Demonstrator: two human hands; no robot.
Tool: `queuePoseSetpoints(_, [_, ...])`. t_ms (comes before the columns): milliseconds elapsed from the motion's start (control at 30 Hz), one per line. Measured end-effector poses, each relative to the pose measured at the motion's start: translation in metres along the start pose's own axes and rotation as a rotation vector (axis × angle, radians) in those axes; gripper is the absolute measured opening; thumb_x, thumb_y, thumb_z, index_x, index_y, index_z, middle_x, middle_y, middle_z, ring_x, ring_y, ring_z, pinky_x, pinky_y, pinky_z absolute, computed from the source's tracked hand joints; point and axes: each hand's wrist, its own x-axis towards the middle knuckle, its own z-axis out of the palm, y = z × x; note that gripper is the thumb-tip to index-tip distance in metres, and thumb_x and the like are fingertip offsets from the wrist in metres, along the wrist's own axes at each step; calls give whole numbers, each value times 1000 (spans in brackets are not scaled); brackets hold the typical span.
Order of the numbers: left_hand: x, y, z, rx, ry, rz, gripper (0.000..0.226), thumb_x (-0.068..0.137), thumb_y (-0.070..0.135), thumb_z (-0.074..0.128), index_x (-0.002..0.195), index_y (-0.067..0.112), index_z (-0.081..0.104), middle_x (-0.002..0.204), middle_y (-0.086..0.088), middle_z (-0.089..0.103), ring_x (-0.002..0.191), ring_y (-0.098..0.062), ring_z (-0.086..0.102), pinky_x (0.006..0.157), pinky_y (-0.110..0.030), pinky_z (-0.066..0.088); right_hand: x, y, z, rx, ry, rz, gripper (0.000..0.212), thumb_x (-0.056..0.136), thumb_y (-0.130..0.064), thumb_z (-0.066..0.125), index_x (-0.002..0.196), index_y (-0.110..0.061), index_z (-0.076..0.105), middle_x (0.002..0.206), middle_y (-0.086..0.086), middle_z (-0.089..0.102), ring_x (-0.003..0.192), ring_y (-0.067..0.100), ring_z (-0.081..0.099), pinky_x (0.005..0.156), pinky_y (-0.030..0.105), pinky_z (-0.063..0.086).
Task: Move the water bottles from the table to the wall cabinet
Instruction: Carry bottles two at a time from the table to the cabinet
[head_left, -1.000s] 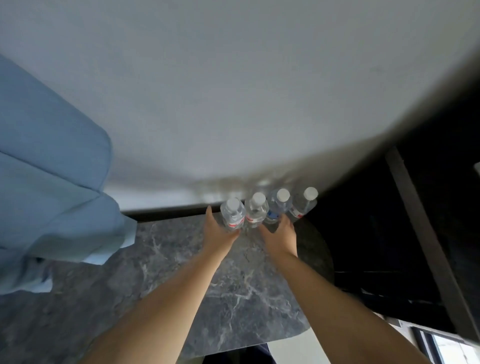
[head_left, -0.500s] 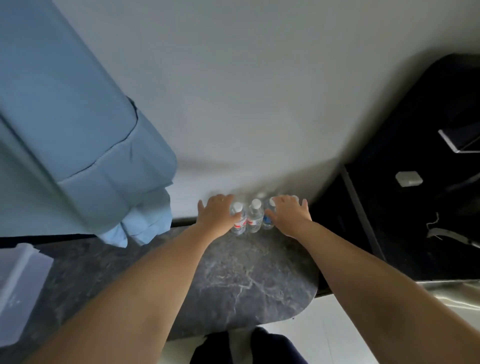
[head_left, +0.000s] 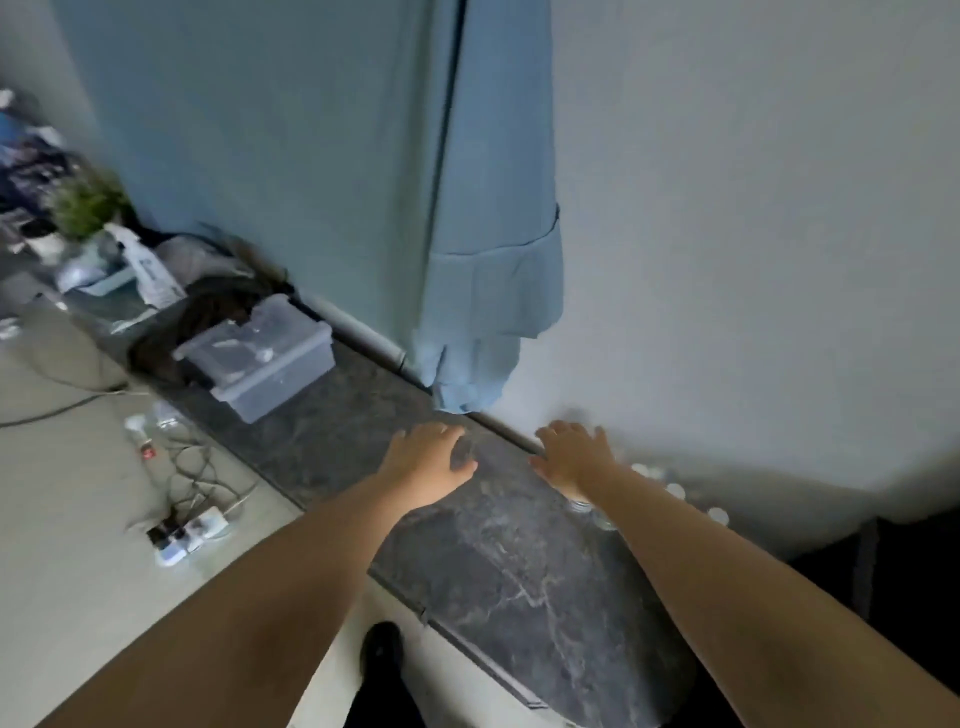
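Observation:
A row of clear water bottles with white caps (head_left: 675, 490) stands on the dark marble table (head_left: 519, 561) against the white wall, blurred and partly hidden behind my right forearm. My right hand (head_left: 574, 454) hovers just left of the row with its fingers spread, holding nothing. Further left, my left hand (head_left: 426, 462) is over the bare tabletop, also open and empty. No wall cabinet is in view.
A light blue cloth (head_left: 493, 312) hangs down the wall to the table's back edge. A clear lidded plastic box (head_left: 260, 353) sits on the table at the left, with a spray bottle (head_left: 148, 270) and a plant (head_left: 88, 202) beyond it. A power strip (head_left: 187, 532) and cables lie on the floor.
The view has swung left and down. Both hands have come off the bottle row and now sit left of it, open; the bottles stay by the wall.

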Motion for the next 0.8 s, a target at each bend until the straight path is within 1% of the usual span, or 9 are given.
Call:
queuePoseSetpoints(67, [-32, -30, -6, -25, 23, -128, 65, 89, 57, 46, 142, 21, 40, 143, -2, 47, 131, -24, 45, 108, -44, 36, 6, -34, -5, -39, -16, -113, 52, 99, -46, 32, 145, -22, 34, 148, 5, 38, 136, 26, 35, 112, 54, 22])
queuePoseSetpoints(167, [-89, -79, -18, -140, 78, -401, 65, 90, 56, 48, 143, 21, 38, 145, -6, 45, 133, -25, 43, 108, -41, 36, 12, -101, -14, -88, -6, -300, 52, 99, -46, 30, 145, -21, 34, 150, 6, 37, 138, 27, 35, 112, 50, 22])
queuePoseSetpoints(267, [-143, -114, -29, -217, 126, -555, 60, 90, 52, 49, 141, 22, 40, 140, -8, 48, 126, -28, 47, 103, -41, 41, 11, -163, -18, -130, -42, -427, 57, 100, -49, 29, 149, -20, 28, 156, 5, 28, 143, 26, 28, 116, 50, 21])
queuePoseSetpoints(333, [-182, -134, -32, -226, 182, -639, 54, 90, 51, 50, 136, 22, 45, 134, -8, 53, 120, -28, 52, 97, -40, 45, 6, -207, -16, -155, -52, -524, 57, 100, -50, 30, 149, -21, 28, 156, 5, 28, 143, 26, 28, 116, 51, 19])
queuePoseSetpoints(400, [-212, -151, -32, -269, 231, -723, 52, 91, 51, 50, 134, 22, 47, 133, -6, 53, 120, -26, 51, 97, -39, 45, -1, -242, -15, -165, -60, -601, 58, 100, -49, 30, 149, -21, 27, 157, 6, 27, 144, 27, 26, 117, 54, 16])
queuePoseSetpoints(467, [-244, -167, -33, -328, 273, -794, 52, 91, 50, 50, 135, 24, 47, 134, -4, 51, 123, -25, 50, 99, -40, 43, -11, -283, -14, -189, -61, -686, 58, 100, -48, 30, 150, -19, 27, 157, 7, 27, 144, 27, 25, 117, 56, 13])
queuePoseSetpoints(533, [-259, -174, -36, -339, 303, -803, 49, 90, 51, 51, 131, 25, 48, 130, -4, 53, 121, -26, 50, 97, -38, 42, -14, -305, -17, -193, -53, -717, 57, 100, -48, 32, 148, -17, 30, 155, 8, 31, 143, 28, 28, 116, 56, 15])
queuePoseSetpoints(667, [-318, -214, -39, -290, 322, -869, 52, 91, 51, 49, 135, 23, 46, 134, -6, 52, 124, -26, 48, 96, -38, 40, -34, -384, -17, -228, 10, -851, 51, 100, -45, 33, 140, -14, 40, 143, 11, 46, 131, 29, 45, 107, 47, 35])
queuePoseSetpoints(800, [-384, -266, -34, -284, 321, -934, 57, 92, 52, 47, 140, 23, 41, 141, -6, 47, 127, -25, 46, 100, -40, 39, -65, -470, -6, -216, 28, -934, 43, 100, -40, 37, 131, -12, 48, 134, 12, 54, 122, 30, 52, 101, 45, 42])
